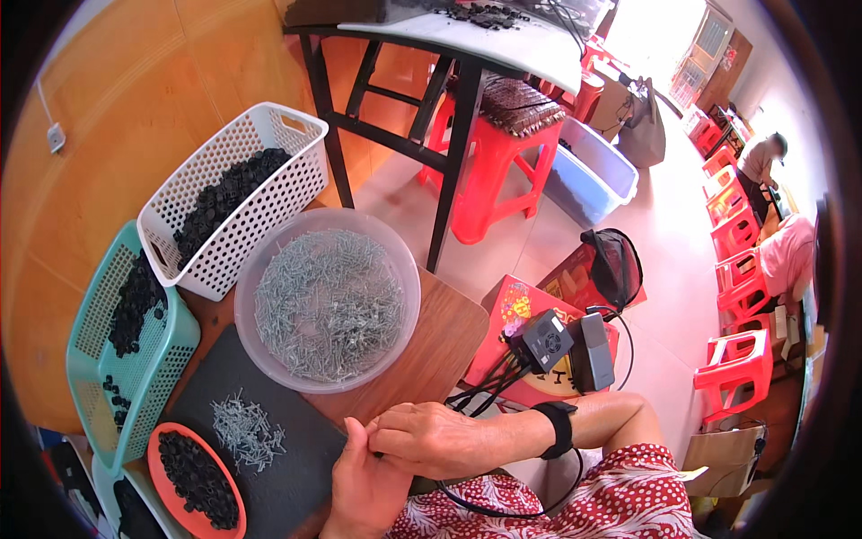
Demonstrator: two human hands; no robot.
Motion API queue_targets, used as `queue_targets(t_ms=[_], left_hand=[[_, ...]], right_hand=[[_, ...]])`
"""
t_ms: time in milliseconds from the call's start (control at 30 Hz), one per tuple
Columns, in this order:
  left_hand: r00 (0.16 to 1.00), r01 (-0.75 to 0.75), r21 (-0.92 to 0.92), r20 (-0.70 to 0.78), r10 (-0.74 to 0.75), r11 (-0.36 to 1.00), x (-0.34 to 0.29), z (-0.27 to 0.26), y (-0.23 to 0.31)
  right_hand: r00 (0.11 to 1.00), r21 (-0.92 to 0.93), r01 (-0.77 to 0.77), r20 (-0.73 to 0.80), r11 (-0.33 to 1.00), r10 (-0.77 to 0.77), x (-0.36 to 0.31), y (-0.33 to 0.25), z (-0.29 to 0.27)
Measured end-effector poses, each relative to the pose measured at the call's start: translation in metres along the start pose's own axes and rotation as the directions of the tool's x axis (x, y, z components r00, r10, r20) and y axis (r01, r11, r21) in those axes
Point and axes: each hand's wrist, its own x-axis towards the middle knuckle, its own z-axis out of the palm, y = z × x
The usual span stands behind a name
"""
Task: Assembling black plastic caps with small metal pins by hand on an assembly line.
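Observation:
My left hand (pixel 366 490) and my right hand (pixel 440 438) meet at the near edge of the table, fingertips pressed together. Both are closed, and a tiny dark bit shows between them, mostly hidden by the fingers. To their left, a loose pile of silver screws (pixel 247 433) lies on a dark grey mat (pixel 301 429). An orange oval dish (pixel 235 485) full of small black parts (pixel 196 481) sits beside that pile. Beyond my hands stands a round translucent tub (pixel 409 296) holding many silver screws (pixel 328 305).
A white perforated basket (pixel 242 238) and a teal basket (pixel 162 359), both with black parts, stand at the left. Right of the table are a red box (pixel 512 310) with cabled devices (pixel 543 341), a red stool (pixel 489 171) and a bluish bin (pixel 584 184). Two people sit far right.

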Motion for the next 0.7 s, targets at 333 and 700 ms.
queue_targets(t_ms=[333,700], left_hand=[[0.994,-0.003,0.086,-0.109,0.013,0.996,0.005,0.021,0.002],[0.991,-0.049,0.055,-0.119,0.056,0.997,-0.009,0.001,-0.008]], right_hand=[[1.0,-0.249,-0.015,-0.019,0.968,0.011,0.002,-0.004,0.001],[0.973,0.026,-0.149,-0.175,0.989,0.151,-0.005,-0.009,0.009]])
